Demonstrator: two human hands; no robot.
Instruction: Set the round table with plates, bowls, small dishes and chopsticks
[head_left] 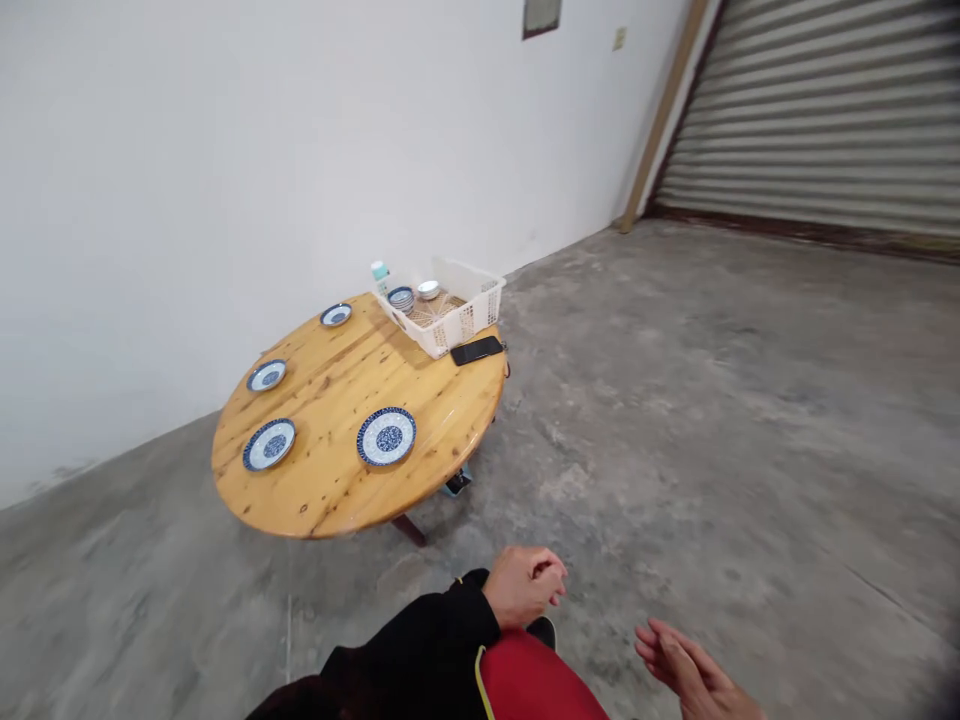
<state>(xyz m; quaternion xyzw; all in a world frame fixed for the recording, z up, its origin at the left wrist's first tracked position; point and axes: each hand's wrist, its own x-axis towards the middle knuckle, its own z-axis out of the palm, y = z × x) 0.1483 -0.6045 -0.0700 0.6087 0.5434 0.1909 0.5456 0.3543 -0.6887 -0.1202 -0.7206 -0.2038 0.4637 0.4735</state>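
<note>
My left hand (pixel 526 586) is in front of my body, its fingers curled in loosely with nothing visible in them. To its right, low in the view, my right hand (pixel 691 672) has its fingers stretched out and holds nothing. Neither hand touches the round wooden table (pixel 322 410). On the tabletop lie a blue-and-white plate (pixel 386 437) nearest me, a second plate (pixel 269 445) to its left, a third plate (pixel 267 376) beyond that, and another plate (pixel 336 315) near the wall side.
A white plastic basket (pixel 469 322) at the table's far edge holds stacked blue-rimmed bowls (pixel 401 298) and small white dishes (pixel 428 290). By it are a black phone (pixel 477 350) and a bottle with a turquoise top (pixel 380 272). Behind stand a white wall and a roller shutter (pixel 817 120).
</note>
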